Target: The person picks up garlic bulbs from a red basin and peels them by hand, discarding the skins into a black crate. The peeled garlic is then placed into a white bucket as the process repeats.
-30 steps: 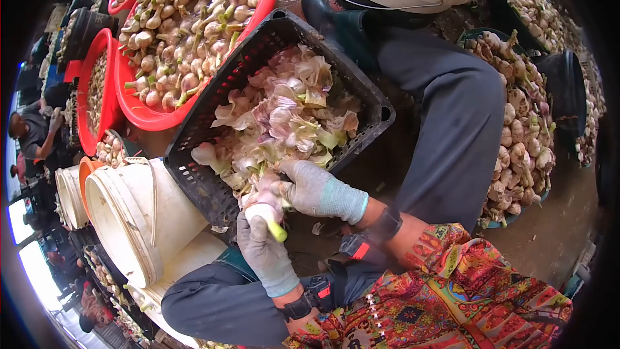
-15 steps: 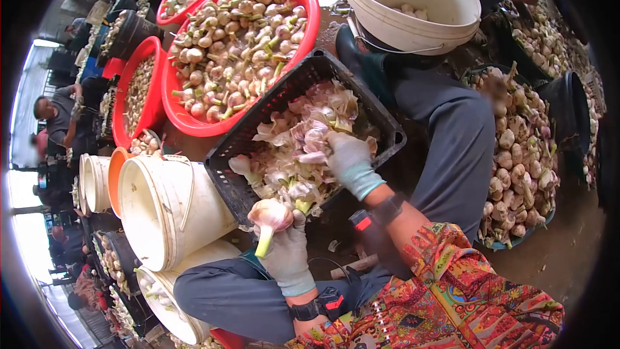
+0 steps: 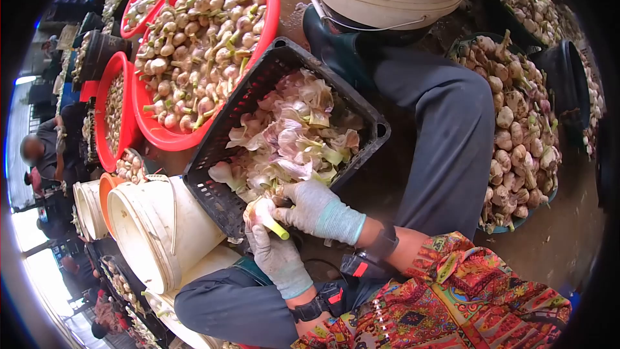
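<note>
My left hand (image 3: 278, 260), in a grey glove, holds a garlic bulb (image 3: 261, 212) with a short green stem. The stem points toward the lower right. My right hand (image 3: 314, 207), gloved with a teal cuff, is closed at the bulb's upper side, its thumb and fingers pinching the outer skin. Both hands are over the near edge of a black plastic crate (image 3: 213, 123). Inside the crate lies a heap of loose garlic skins (image 3: 290, 132), white and purplish. My fingertips hide part of the bulb.
A red tub (image 3: 270, 10) of stemmed garlic bulbs stands beyond the crate. White buckets (image 3: 161, 232) sit at left, and a white basin (image 3: 387, 3) holds a few bulbs at the top. Garlic fills a container (image 3: 516, 136) at right. A person (image 3: 48, 148) is at far left.
My right hand has moved from the garlic skins in the crate to the bulb in my left hand. The bulb's stem has swung toward the right. The view has shifted slightly.
</note>
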Tool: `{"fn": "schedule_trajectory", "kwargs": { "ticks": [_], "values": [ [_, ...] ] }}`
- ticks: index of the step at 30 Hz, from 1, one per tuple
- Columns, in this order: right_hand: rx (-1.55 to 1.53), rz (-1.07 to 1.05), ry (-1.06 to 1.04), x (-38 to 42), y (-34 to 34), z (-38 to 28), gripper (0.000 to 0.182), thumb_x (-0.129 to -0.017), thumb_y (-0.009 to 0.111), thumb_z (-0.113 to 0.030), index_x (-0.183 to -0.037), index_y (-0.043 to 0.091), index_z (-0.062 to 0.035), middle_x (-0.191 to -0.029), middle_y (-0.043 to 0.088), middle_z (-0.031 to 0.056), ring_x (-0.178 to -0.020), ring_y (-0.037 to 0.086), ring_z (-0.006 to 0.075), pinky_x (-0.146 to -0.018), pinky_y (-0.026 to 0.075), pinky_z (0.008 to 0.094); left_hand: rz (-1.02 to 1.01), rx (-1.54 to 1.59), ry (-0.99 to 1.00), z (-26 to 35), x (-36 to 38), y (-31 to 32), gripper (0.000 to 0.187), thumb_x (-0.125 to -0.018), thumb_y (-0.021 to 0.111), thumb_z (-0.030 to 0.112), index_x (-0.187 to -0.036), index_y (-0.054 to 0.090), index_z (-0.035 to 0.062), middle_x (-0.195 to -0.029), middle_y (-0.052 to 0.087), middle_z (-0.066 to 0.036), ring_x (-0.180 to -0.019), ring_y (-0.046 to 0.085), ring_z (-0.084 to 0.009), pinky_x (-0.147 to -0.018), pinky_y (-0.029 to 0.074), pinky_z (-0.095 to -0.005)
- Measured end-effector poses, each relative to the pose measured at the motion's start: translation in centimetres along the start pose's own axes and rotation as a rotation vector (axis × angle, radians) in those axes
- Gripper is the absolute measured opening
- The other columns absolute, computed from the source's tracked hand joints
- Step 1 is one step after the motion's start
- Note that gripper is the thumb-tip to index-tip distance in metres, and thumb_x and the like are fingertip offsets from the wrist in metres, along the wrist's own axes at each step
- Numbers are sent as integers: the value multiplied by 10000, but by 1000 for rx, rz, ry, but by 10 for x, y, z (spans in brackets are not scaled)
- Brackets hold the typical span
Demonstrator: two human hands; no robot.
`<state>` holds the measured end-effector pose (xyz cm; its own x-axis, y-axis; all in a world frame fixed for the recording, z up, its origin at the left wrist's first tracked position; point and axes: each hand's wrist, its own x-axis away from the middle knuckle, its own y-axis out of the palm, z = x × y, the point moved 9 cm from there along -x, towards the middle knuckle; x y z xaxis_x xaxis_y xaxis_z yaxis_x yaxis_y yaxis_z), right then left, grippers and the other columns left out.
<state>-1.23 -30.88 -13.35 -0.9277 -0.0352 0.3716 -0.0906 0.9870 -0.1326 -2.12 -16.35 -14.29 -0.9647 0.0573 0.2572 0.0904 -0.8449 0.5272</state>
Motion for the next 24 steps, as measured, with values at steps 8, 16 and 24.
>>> {"fn": "schedule_trajectory", "kwargs": {
  "ticks": [8,16,24],
  "values": [
    [-48,214,-37,-4,12,15,269,-766,647,-190,-914,602,31,-769,611,230,-754,613,378,-691,492,417,57,-11,-74,-16,1,-21,479,-929,569,255,-1315,425,11,-1270,512,-126,-1162,502,-254,-1018,390,-401],
    [-613,42,119,-13,14,34,271,-790,619,-122,-975,560,67,-714,617,77,-596,600,120,-526,487,280,31,187,-83,-19,-5,-13,464,-941,544,211,-1334,406,8,-1285,502,-130,-1171,502,-271,-1026,396,-417],
    [-163,199,5,-7,1,18,337,-740,668,-242,-850,562,58,-723,602,225,-689,615,326,-647,487,404,33,27,-11,-6,0,0,362,-951,527,172,-1262,446,4,-1264,501,-134,-1149,516,-257,-1003,425,-400]
  ]
}}
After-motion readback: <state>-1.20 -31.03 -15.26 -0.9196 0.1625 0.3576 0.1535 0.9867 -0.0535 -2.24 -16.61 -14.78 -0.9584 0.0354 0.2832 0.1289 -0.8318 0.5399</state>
